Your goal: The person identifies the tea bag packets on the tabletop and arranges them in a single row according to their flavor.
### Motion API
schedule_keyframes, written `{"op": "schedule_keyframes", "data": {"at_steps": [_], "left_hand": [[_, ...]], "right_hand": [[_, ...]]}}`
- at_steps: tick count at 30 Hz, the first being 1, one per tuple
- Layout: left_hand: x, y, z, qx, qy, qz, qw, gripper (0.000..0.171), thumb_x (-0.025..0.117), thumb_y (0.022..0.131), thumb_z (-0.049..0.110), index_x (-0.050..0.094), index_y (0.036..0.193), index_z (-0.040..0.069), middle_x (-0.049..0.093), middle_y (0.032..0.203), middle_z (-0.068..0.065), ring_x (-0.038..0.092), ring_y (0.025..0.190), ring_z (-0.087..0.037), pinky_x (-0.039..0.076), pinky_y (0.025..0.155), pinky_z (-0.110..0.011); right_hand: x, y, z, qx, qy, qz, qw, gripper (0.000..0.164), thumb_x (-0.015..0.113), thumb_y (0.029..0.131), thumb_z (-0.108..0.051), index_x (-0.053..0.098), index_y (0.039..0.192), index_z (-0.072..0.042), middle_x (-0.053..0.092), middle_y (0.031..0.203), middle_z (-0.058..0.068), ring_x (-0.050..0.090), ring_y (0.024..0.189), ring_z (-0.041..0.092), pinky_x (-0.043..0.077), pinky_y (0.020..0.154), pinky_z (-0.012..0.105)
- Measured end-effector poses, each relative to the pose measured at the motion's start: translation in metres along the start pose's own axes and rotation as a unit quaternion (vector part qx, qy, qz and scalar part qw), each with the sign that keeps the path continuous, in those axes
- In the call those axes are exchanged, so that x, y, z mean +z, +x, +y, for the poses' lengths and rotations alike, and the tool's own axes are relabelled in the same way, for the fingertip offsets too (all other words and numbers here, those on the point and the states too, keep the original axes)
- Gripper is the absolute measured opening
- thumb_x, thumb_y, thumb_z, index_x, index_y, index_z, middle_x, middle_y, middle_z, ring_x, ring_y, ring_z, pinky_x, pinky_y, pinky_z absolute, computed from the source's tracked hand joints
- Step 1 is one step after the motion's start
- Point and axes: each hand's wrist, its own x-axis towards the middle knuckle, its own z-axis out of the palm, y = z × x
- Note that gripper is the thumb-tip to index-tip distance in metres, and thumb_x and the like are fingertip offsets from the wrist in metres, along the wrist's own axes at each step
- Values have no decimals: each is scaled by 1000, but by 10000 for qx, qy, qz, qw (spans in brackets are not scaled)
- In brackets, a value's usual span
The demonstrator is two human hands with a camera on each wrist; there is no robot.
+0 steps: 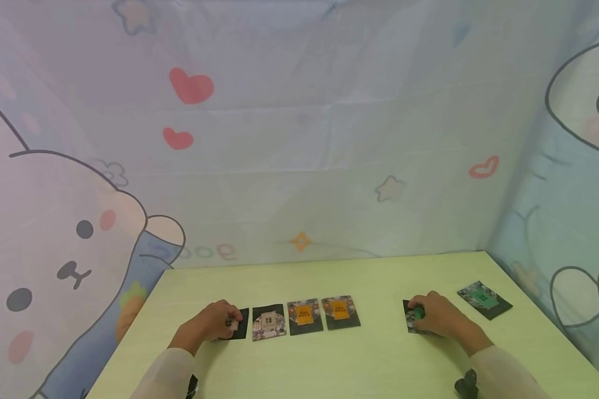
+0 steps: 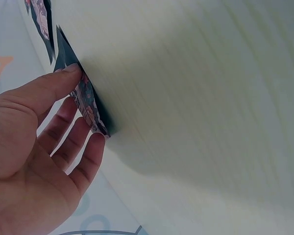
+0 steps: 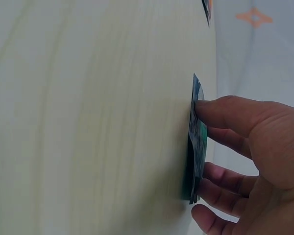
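Observation:
At the left end of a row of small flat packets, my left hand (image 1: 217,320) grips a dark packet (image 1: 238,327) with a pale label. The left wrist view shows its thumb on one edge of that packet (image 2: 86,100) and the fingers along the other side. To the right, my right hand (image 1: 438,313) holds a dark packet with a green label (image 1: 411,320), partly hidden by the fingers. In the right wrist view the thumb and fingers span this thin packet (image 3: 198,147), seen nearly edge-on close to the tabletop.
Between the hands lie a pale-labelled packet (image 1: 269,323) and two orange-labelled packets, one left (image 1: 305,317) and one right (image 1: 340,312). Another green-labelled packet (image 1: 484,300) lies at the far right of the pale yellow-green table (image 1: 329,366). A printed cloth backdrop (image 1: 299,138) rises behind the table.

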Motion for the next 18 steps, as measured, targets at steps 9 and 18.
{"op": "schedule_keyframes", "data": {"at_steps": [9, 18], "left_hand": [[1, 1, -2, -52, -51, 9, 10000, 29, 80, 82, -2, 71, 101, 19, 62, 115, -4, 58, 104, -23, 50, 90, -46], [2, 4, -5, -48, -69, 3, 10000, 29, 79, 83, -2, 71, 100, 20, 61, 114, -4, 57, 100, -21, 50, 88, -45]], "right_hand": [[8, 15, -18, -49, 105, -141, 9998, 40, 81, 83, -18, 70, 120, -12, 59, 106, 13, 54, 87, 22, 50, 76, 44], [13, 28, -36, -112, 238, -133, 9996, 40, 81, 82, -16, 70, 120, -14, 58, 107, 12, 55, 91, 23, 51, 80, 46]]}}
